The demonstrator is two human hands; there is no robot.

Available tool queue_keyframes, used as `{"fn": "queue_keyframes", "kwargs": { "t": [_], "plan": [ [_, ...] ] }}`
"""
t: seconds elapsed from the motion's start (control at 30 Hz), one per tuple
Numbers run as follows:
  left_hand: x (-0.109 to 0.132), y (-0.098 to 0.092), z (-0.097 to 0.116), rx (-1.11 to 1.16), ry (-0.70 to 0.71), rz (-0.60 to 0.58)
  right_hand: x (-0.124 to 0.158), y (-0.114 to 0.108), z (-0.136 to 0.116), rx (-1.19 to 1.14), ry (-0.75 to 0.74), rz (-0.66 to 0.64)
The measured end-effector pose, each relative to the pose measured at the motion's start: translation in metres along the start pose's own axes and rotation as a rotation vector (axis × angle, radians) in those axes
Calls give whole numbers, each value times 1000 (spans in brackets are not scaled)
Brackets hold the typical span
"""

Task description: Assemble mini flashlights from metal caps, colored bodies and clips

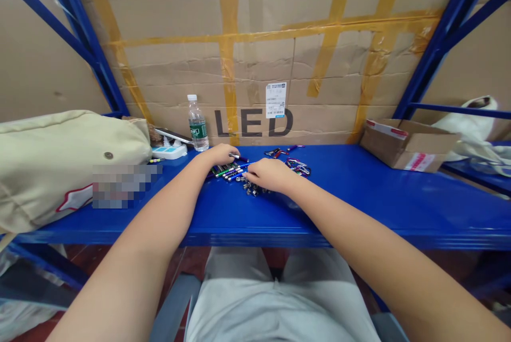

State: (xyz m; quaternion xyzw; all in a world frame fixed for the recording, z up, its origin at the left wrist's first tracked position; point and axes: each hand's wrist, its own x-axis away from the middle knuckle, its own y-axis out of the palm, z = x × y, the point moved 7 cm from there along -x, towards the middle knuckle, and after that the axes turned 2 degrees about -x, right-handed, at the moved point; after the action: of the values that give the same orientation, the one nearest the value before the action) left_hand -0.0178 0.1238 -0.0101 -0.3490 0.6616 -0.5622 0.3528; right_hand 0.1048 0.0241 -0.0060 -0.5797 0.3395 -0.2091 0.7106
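On the blue steel shelf, a loose heap of small pens lies centred, within easy reach of both arms. The left hand curls narrowly over its far end, and the right hand bends low over tiny metal fittings – whether either grips anything, I cannot tell – with carabiner clips just beyond.

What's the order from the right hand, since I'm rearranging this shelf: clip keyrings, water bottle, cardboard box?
From the right hand:
1. Clip keyrings: just right, on the blue shelf.
2. Water bottle: left, by the cardboard sheet.
3. Cardboard box: far right.
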Motion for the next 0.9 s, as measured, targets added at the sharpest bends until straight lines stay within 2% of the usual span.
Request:
{"fn": "queue_keyframes", "kwargs": {
  "t": [0.17,0.33,0.47,0.6,0.77,0.83,0.9],
  "plan": [
    [0,2,-1,8,-29,-21,-4,0,6,17,77,37],
    [-1,3,0,22,-31,-21,-8,7,1,-7,55,5],
    [-3,5,-1,43,-44,-11,-8,-2,9,-92,95,64],
    [-4,6,-6,45,-67,7,0,-23,54,-291,222,230],
    [-17,-9,-6,-24,-118,66,27,-51,135,-438,497,584],
    [-33,-20,5,-52,-127,95,37,-58,155,-467,586,693],
    [-57,-25,26,-61,-106,99,43,-61,163,-491,635,757]
  ]
}}
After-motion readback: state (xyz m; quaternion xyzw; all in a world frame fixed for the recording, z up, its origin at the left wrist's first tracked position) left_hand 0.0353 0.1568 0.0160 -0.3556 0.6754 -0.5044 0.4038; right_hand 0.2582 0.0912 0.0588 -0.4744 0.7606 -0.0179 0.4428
